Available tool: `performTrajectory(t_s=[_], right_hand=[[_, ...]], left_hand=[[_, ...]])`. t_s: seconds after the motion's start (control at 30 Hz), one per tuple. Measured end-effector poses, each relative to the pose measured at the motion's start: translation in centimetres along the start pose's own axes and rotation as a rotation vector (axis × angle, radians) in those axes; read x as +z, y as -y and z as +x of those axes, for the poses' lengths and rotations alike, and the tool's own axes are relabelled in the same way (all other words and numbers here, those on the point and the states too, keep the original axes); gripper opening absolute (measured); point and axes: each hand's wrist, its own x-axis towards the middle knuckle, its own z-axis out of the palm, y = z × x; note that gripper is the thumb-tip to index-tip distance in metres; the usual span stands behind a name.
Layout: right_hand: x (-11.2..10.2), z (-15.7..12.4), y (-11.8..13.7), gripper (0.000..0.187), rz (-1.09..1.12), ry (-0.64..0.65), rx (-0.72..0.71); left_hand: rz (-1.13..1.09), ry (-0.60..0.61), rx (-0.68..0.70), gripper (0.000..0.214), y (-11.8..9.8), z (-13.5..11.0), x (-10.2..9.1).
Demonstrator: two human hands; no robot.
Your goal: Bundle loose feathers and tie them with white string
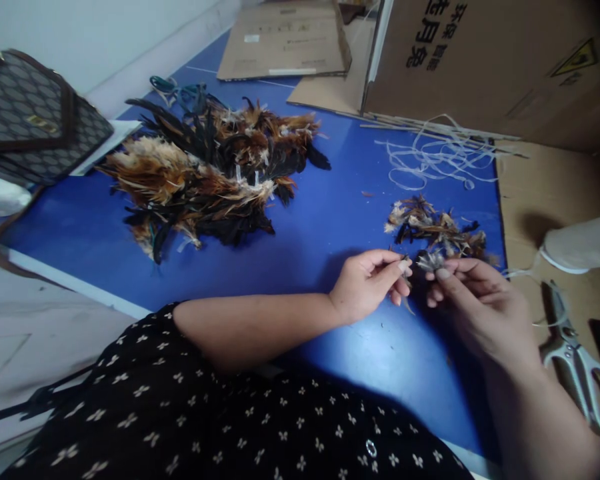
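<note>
My left hand [373, 283] is closed in a pinch on a small dark feather [407, 303], whose tip sticks out below the fingers. Facing it, a short distance to the right, my right hand [473, 293] pinches a fluffy grey feather [430, 260] between thumb and forefinger. Just beyond the right hand lies a small pile of brown, black and cream feathers [437, 227]. A much larger heap of brown and black feathers [205, 180] spreads over the left half of the blue tabletop [300, 267]; small clear strips show among them.
Tangled white string [440, 157] lies behind the small pile. Large cardboard boxes [480, 67] stand at the back right, flat cardboard [285, 40] at the back. Scissors [573, 353] and a pale cylinder [587, 243] are at the right. A patterned handbag [35, 120] sits at the left.
</note>
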Motion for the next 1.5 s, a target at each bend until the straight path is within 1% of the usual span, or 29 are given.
performTrajectory(t_s=[0.07,0.17,0.3,0.43,0.57,0.77,1.0,1.13,1.27,1.5], right_hand=[[0.9,-0.2,-0.4,0.037,0.093,0.026,0.047],[1.9,-0.6,-0.9,0.034,0.182,0.039,0.073],[2.3,-0.9,-1.3,0.029,0.204,0.052,0.061],[2.4,-1.0,-1.3,0.029,0.200,0.032,0.053],[2.6,-1.0,-1.2,0.030,0.213,0.000,0.058],[2.8,-1.2,-1.4,0.028,0.164,0.009,0.019],[2.9,-1.3,-1.4,0.026,0.144,0.056,0.021],[3.0,-1.3,-1.3,0.025,0.154,0.079,0.034],[3.2,-1.4,-1.0,0.026,0.168,0.057,0.040],[3.3,-1.3,-1.1,0.024,0.213,-0.026,0.039]], left_hand=[[-0.030,0.011,-0.013,0.025,0.3,0.1,-0.1],[-0.034,0.051,0.014,0.033,0.8,0.4,-0.4],[0.006,0.068,0.064,0.048,1.0,0.5,-0.6],[0.009,0.072,0.059,0.053,1.0,0.5,-0.6],[-0.003,0.079,0.057,0.052,0.9,0.4,-0.6],[-0.033,0.076,0.051,0.052,0.7,0.4,-0.5],[-0.016,0.082,0.078,0.045,0.6,0.3,-0.4],[0.013,0.073,0.051,0.038,0.5,0.2,-0.2],[0.023,0.036,0.005,0.028,0.3,0.2,-0.2],[0.015,-0.028,-0.028,0.024,0.5,0.4,-0.1]])
